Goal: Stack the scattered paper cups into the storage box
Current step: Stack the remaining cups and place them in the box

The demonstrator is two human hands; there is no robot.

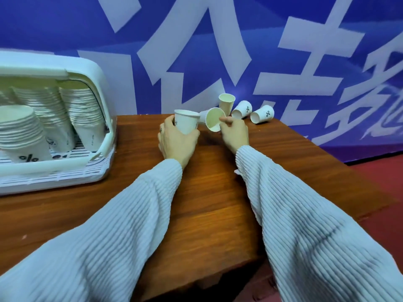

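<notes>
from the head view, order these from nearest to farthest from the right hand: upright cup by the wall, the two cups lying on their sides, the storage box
1. Upright cup, just behind the right hand, by the wall.
2. Nearer tipped cup, behind and to the right.
3. Farther tipped cup, farther right, by the wall.
4. Storage box, far left, past the left hand.

You have a brown wooden worktop (207, 203) before you. On its left stands a white storage box (96, 88), its slatted tray touching the wood. Along the far edge two paper cups (242, 110) lie on their sides, side by side, with one upright cup (226, 103) just beside them.
</notes>
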